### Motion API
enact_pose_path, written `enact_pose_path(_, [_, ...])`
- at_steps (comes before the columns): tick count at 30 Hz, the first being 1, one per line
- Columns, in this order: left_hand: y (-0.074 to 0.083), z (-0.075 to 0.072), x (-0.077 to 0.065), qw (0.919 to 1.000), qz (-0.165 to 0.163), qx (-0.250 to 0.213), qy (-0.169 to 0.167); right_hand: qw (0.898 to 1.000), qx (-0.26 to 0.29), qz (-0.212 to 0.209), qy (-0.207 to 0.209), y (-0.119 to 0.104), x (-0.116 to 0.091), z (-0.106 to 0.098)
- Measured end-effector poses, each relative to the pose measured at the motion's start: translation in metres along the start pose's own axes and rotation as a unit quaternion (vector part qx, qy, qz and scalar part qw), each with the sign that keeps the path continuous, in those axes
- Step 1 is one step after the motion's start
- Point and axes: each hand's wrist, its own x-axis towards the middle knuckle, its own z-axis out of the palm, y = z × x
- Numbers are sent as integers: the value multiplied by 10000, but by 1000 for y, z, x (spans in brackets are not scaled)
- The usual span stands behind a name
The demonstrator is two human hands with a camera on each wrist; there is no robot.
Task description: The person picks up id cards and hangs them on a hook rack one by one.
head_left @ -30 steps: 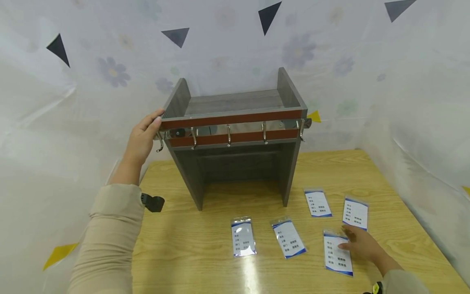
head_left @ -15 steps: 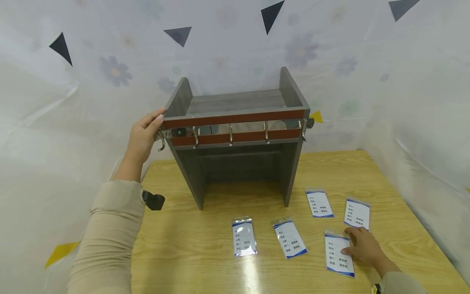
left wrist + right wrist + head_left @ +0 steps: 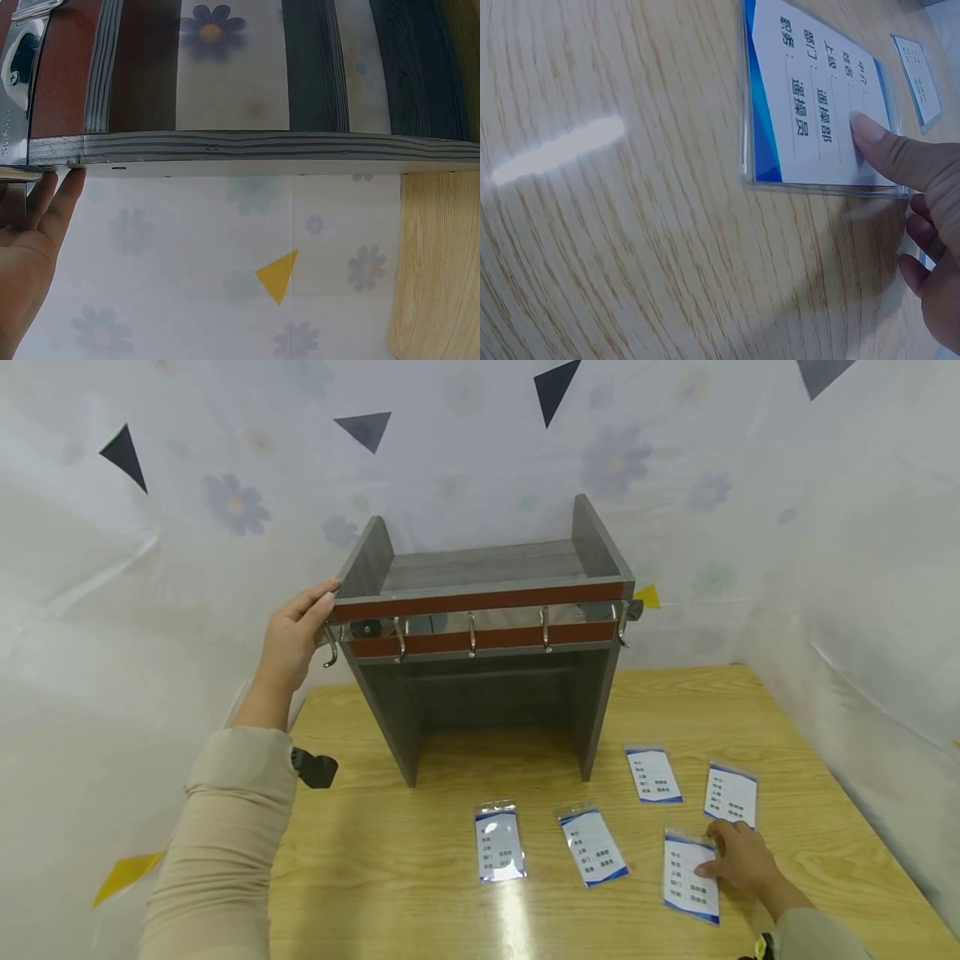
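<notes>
In the head view my left hand [image 3: 294, 631] rests on the left front corner of a grey wooden shelf rack [image 3: 480, 564]. The left wrist view shows straight fingers [image 3: 64, 206] touching the side panel [image 3: 247, 146]; the thumb is mostly hidden there. Far to the right, my right hand [image 3: 746, 864] pinches a name badge [image 3: 686, 889] in a clear plastic sleeve by its right edge. Its thumb [image 3: 881, 146] lies on the badge's printed face in the right wrist view, the other fingers curled at the edge, partly hidden. The badge sits slightly tilted at the table.
Several similar badges lie on the wooden table [image 3: 390, 877], among them one badge [image 3: 498, 847] below the rack, another badge [image 3: 592, 847] beside it, and a badge [image 3: 731, 793] just beyond my right hand. Metal hooks [image 3: 472, 635] line the rack's front. Patterned sheeting [image 3: 465, 452] surrounds the table.
My right fingers have closed in on the badge's edge, and the badge has tipped slightly. My left hand stays at the rack's corner. The head view has shifted a little.
</notes>
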Motion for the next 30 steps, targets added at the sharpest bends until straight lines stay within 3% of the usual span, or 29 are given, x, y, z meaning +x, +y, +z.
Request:
enact_pose_path(8, [-1,1,-1,10000,70,3,21,9993,260,284,-28,-1,2,3])
enact_pose_path(15, [-1,4,0,9990,-4,434,82,9975,502,451,-210,-4,2,2])
enact_pose_path(26, [0,5,-3,9968,-35,803,-33,9926,1082,535,-117,3,-3,3])
enact_pose_path(30, [4,6,-4,9917,-118,1281,-15,9894,1300,625,-179,4,-6,-1])
